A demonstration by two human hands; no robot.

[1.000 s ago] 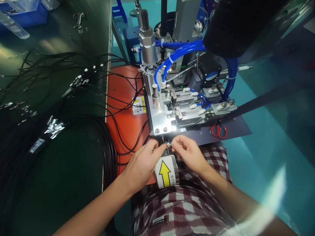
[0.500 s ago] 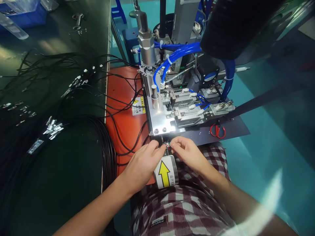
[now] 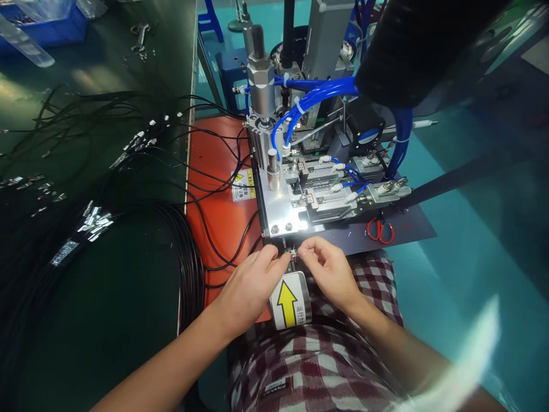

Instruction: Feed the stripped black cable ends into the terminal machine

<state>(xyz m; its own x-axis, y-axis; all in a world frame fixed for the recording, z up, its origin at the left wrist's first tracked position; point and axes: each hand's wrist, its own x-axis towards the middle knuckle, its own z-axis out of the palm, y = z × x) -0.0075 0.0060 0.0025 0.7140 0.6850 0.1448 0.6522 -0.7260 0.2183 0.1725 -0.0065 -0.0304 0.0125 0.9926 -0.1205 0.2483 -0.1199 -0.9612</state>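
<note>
Two bare hands meet just below the front edge of the machine's metal base plate [image 3: 278, 220]. The left hand [image 3: 251, 286] and the right hand [image 3: 328, 269] each pinch with thumb and forefinger closed narrowly on one small cable end [image 3: 294, 252], which sits between the two sets of fingertips. It is tiny: a glint of metal and a speck of red show, with thin wire strands; its finer shape is too small to tell. Its long axis runs roughly from one hand's fingertips to the other's, left to right.

Directly under the fingertips, toward the person, lies one curved white label with a yellow arrow [image 3: 288, 300] outlined in black; the arrow points up and away, toward the fingers. Beyond the fingers stands one shiny steel cylinder [image 3: 261, 86], upright, with smooth blue air hoses [image 3: 317, 91] looping from it. To the right of the right fingers, well apart, one pair of red-handled scissors [image 3: 380, 230] lies flat on a dark sheet.

Left of the left fingers spreads an orange mat [image 3: 218, 212], smooth and matte, carrying one yellow warning sticker [image 3: 243, 184]. Thin black cables [image 3: 189, 252] cross it and gather in a thick glossy bundle on the dark green bench [image 3: 107, 320]; they are too many to count. Small silver connectors [image 3: 94, 220] lie there in loose clusters. Below the wrists is red-and-white checked cloth [image 3: 326, 355].
</note>
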